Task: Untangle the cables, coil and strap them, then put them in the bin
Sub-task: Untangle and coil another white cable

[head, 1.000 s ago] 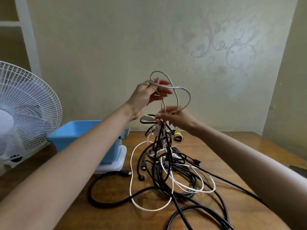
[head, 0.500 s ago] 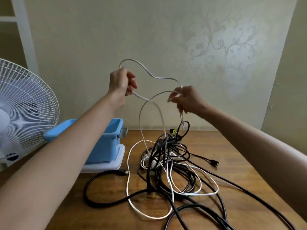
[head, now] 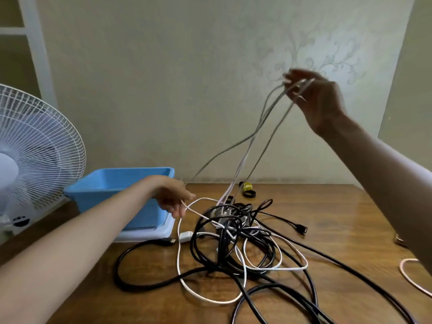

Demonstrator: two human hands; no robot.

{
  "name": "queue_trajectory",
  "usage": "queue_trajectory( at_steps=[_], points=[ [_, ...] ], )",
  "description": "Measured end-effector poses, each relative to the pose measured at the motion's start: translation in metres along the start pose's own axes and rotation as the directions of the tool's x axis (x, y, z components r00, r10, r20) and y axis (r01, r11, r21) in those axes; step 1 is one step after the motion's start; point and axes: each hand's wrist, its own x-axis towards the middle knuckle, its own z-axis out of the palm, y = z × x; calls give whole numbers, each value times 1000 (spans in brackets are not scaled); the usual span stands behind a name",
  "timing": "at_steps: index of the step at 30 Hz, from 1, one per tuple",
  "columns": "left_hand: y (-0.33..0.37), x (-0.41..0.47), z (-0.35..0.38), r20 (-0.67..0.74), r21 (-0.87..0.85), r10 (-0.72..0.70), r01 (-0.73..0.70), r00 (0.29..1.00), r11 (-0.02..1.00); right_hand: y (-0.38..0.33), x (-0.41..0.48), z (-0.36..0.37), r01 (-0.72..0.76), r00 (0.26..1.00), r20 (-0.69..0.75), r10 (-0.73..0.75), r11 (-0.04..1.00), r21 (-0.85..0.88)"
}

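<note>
A tangle of black and white cables (head: pixel 236 239) lies on the wooden table (head: pixel 327 216). My right hand (head: pixel 315 99) is raised high at the upper right and pinches a grey cable (head: pixel 264 127), whose strands hang down into the tangle. My left hand (head: pixel 174 197) is low, in front of the blue bin (head: pixel 121 183), and its fingers curl around a white cable (head: pixel 194 209) that runs into the pile. Black and yellow straps (head: pixel 247 190) lie behind the tangle.
A white fan (head: pixel 35 157) stands at the left edge. The blue bin sits on a white lid (head: pixel 149 232). A thick black cable (head: pixel 140 284) loops toward the table's front. Another pale cable loop (head: pixel 411 274) lies at the far right.
My right hand has swung up and to the right, drawing the grey cable out long. My left hand dropped from the grey loop down to the white cable near the bin.
</note>
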Motion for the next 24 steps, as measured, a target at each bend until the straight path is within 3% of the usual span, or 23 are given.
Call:
queue_trajectory(
  at_steps=[1, 2, 3, 4, 5, 6, 7, 8, 9, 10, 11, 12, 14, 17, 20, 24],
  points=[
    [2, -5, -2, 4, -150, 79, -78, 997, 986, 5, -3, -3, -31, 999, -47, 20, 968, -250],
    [7, -12, -6, -70, -336, 179, -192, 981, 922, 12, -8, -5, -62, 997, -77, 25, 840, -540],
    [15, -19, -11, -188, -488, 263, -322, 946, 811, 21, -13, -7, -65, 997, -81, 0, 598, -799],
    [24, -27, -16, -307, -583, 327, -449, 894, 677, 30, -20, -7, -5, 998, -25, -60, 307, -952],
    [35, -35, -20, -404, -630, 386, -558, 829, 540, 37, -28, -4, 108, 985, 95, -147, 83, -991],
    [47, -43, -24, -482, -641, 439, -647, 758, 413, 42, -36, 2, 247, 947, 233, -221, 37, -968],
    [59, -50, -27, -549, -632, 481, -716, 684, 297, 45, -46, 12, 362, 921, 319, -225, 187, -913],
    [70, -56, -29, -607, -610, 503, -766, 616, 202, 43, -57, 26, 371, 925, 360, -119, 479, -795],
    [79, -61, -33, -654, -584, 514, -802, 556, 125, 41, -66, 39, 248, 899, 432, 71, 730, -637],
    [87, -67, -37, -690, -557, 521, -828, 503, 62, 43, -73, 49, 79, 841, 492, 225, 848, -524],
    [92, -71, -41, -718, -534, 524, -845, 458, 6, 46, -77, 55, -24, 798, 524, 298, 884, -467],
    [95, -75, -48, -742, -522, 522, -851, 421, -55, 49, -77, 57, -50, 807, 507, 303, 891, -452],
    [95, -80, -65, -802, -496, 483, -843, 352, -208, 57, -72, 54, 6, 895, 395, 208, 879, -477],
    [85, -87, -96, -937, -306, 281, -881, 210, -362, 65, -61, 38, 27, 975, 193, 109, 804, -594],
    [69, -92, -122, -998, -60, 15, -946, 58, -319, 71, -52, 18, -9, 998, 37, 44, 749, -662],
    [30, -88, -143, -950, 78, -310, -985, -26, -157, 78, -39, -27, -116, 993, -89, 74, 678, -726]
  ],
)
